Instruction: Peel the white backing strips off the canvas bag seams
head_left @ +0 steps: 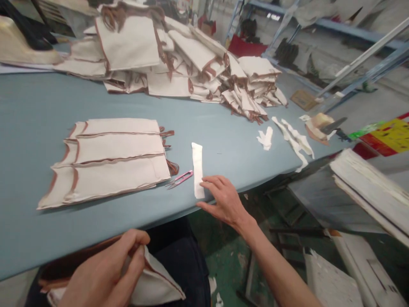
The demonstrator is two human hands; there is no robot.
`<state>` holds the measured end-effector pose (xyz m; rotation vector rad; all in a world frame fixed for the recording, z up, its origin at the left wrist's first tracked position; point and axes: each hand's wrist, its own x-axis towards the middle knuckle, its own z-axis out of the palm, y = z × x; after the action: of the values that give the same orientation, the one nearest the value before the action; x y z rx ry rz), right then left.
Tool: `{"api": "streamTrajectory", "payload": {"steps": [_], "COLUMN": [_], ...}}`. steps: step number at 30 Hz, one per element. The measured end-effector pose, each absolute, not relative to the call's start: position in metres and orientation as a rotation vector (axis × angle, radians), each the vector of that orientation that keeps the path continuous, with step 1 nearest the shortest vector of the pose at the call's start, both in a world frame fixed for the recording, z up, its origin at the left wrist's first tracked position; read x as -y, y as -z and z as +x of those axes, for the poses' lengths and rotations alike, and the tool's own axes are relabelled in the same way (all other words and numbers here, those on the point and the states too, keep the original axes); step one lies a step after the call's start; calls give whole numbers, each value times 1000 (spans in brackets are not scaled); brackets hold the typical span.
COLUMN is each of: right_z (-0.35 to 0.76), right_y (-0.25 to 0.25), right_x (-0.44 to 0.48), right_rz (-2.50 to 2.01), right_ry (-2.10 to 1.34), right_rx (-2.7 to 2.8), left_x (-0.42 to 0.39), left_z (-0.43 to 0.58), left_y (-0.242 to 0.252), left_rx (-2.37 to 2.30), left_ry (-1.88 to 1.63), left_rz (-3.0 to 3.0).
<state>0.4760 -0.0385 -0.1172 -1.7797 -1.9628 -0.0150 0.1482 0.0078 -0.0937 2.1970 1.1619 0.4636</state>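
At the table's front edge my right hand (223, 198) reaches out with fingers apart, its fingertips at the lower part of a white fabric strip (197, 164). Left of that strip lie pink-handled thread snips (180, 180), blades pointing left. My left hand (111, 266) is closed on a cream cloth piece with brown edging (158, 281), held over my lap below the table edge; part of the cloth is hidden behind the hand. Three overlapping stacks of similar cream pieces with brown binding (118, 170) lie flat to the left.
A large heap of cream bound pieces (191, 55) covers the back of the blue-grey table (96, 102). White scraps (295, 138) and a cream block with a dark tool (322, 125) lie at right. A metal shelf rack (354, 30) stands behind.
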Motion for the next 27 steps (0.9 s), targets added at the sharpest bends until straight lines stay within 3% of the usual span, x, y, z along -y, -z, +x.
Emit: {"api": "streamTrajectory", "payload": {"steps": [14,19,27], "right_z": [473,470,513], "right_y": [141,134,115], "right_x": [44,48,-41], "right_rz": [-1724,-1670,-2210], "right_ry": [118,2,65], "right_rx": [1766,1703,1331], "left_x": [-46,-54,-57], "left_z": [237,256,276], "left_y": [89,80,86], "left_rx": [-1055,-995,-921], "left_ry": [-278,-192,-102], "left_rz": [2056,1999,2067]}}
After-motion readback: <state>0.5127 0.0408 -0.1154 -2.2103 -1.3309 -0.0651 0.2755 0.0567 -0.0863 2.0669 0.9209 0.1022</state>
